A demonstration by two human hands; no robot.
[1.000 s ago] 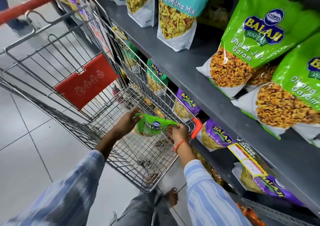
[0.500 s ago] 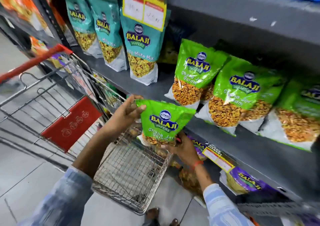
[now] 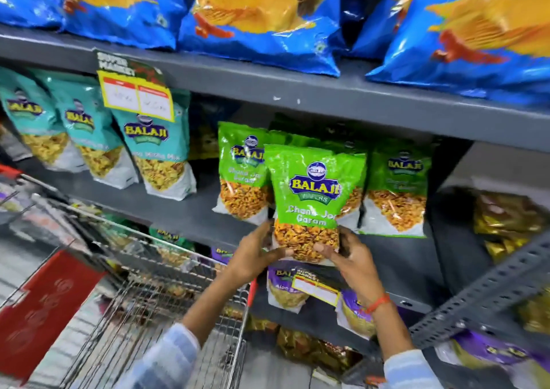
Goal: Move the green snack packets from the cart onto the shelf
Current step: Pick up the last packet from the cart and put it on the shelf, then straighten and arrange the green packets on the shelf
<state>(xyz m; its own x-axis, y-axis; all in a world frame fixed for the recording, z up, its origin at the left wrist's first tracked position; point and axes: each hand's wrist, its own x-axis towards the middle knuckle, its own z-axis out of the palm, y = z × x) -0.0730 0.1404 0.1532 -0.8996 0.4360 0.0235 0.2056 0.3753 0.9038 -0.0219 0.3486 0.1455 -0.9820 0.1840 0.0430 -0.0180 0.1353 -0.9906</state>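
**Green packet held upright at the shelf front**

At the lower left of the frame stands the wire shopping cart (image 3: 154,296), its thin metal grid open at the top and a red plastic flap (image 3: 44,308) hanging at its near end. I cannot tell what is left in the basket. Above it, at mid-left, teal Balaji pouches (image 3: 154,150) stand in a row on the grey metal shelf (image 3: 178,210), glossy and flat-bottomed, under a yellow price tag (image 3: 137,100).

At centre, the green Chana Jor Garam packet (image 3: 312,198) is upright just over the shelf's front edge — in front of the green packets already there, one (image 3: 241,174) to its left and one (image 3: 395,186) to its right. The left hand (image 3: 253,254) cups its lower left corner, thumb across the front; the right hand (image 3: 354,254) closes on the lower right. Both grip low, probably so the slick, crinkly pouch stays vertical and its flat base lands first. It seems aimed at the gap between its neighbours.

Across the top of the frame lie puffy blue chip bags (image 3: 262,16); purple pouches (image 3: 285,287) fill the tier below.
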